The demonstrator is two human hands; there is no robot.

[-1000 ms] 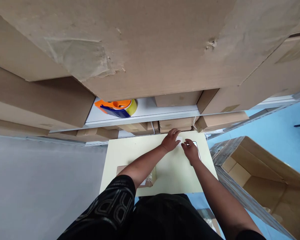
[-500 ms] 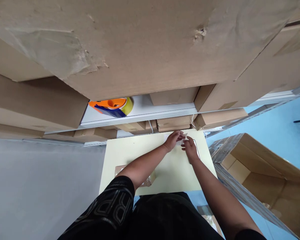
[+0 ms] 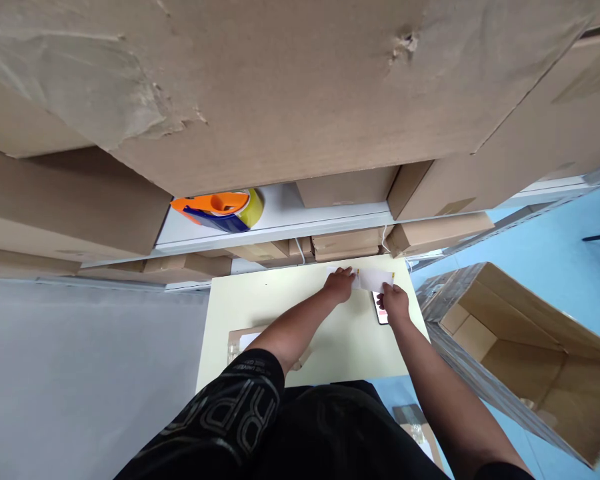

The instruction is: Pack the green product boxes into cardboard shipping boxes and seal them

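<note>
A strip of white paper labels (image 3: 375,279) stretches over the far part of the pale yellow table (image 3: 240,300). My left hand (image 3: 339,285) lies on the strip's left portion, fingers extended and pressing down on it. Closed on the right end of the strip is my right hand (image 3: 396,303), pinching its edge between thumb and fingers. A phone (image 3: 381,309) with a lit screen lies partly under the strip and beside my right hand. Closer to me, a small taped cardboard parcel (image 3: 235,340) with a white label is partly covered by my left forearm.
Large cardboard boxes (image 3: 280,87) fill the shelf ahead, above the table. An orange and blue tape dispenser (image 3: 220,208) sits on the white shelf (image 3: 280,207). To the right, an open carton (image 3: 520,353) stands on the blue floor. Another taped parcel (image 3: 417,430) lies below the table.
The white strip, bunched between both hands before, is now spread out flat. My right hand has moved right and slightly nearer, uncovering more of the phone. My left hand has shifted slightly left.
</note>
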